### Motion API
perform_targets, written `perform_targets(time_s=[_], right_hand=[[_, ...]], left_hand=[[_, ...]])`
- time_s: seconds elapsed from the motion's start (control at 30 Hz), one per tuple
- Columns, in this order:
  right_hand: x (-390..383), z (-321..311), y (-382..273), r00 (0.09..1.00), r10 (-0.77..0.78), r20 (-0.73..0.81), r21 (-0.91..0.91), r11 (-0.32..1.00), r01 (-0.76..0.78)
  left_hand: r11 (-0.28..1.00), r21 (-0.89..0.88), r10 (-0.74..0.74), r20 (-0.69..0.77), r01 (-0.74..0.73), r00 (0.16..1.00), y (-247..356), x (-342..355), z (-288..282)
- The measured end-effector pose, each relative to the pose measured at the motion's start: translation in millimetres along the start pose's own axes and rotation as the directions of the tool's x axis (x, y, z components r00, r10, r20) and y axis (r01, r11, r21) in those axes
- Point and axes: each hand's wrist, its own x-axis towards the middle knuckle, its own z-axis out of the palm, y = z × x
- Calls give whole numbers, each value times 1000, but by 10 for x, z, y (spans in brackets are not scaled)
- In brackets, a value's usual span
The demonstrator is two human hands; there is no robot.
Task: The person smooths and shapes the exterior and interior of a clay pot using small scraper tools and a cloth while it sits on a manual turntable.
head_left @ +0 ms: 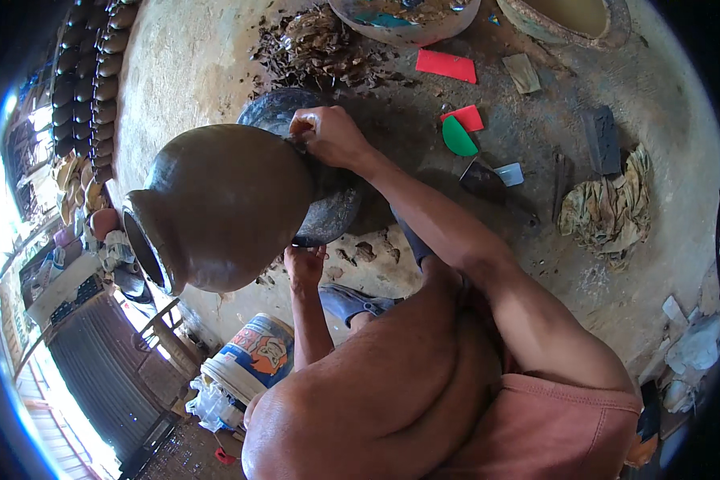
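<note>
A large brown clay pot (pixel 228 208) lies tilted, its round mouth facing left and its lower end against a dark, round turntable (pixel 332 218). My right hand (pixel 332 138) is closed at the pot's far lower side, fingers curled inward. Whatever it pinches there is too hidden to name. My left hand (pixel 304 266) reaches up from below to the turntable's near rim, with its fingers bent at the edge. Part of those fingers is covered by the rim and the pot.
Dark clay scraps (pixel 316 44) lie beyond the pot, near a wide basin (pixel 408 24). On the right are red pieces (pixel 446 66), a green half-round scraper (pixel 459 136), a dark block (pixel 602 140) and a crumpled cloth (pixel 608 210). A bucket (pixel 256 348) stands near left.
</note>
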Motion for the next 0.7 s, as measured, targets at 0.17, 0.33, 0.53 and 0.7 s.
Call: perform_targets(time_s=[0.17,0.33,0.53,0.7], right_hand=[[-354,12,-141,996,74,-40,28,997,-73],[-838,54,-246,978,-55,-203,-49,998,46],[-808,-82,-268,983,112,-143,113,989,-97],[-439,-61,-253,940,337,-55,-205,917,-341]], left_hand=[[999,30,32,58,-34,998,-43,-13,25],[999,38,3,28,-4,1000,-85,-38,157],[998,56,8,15,-9,1000,-13,-10,41],[996,85,15,-23,-13,1000,47,99,-86]])
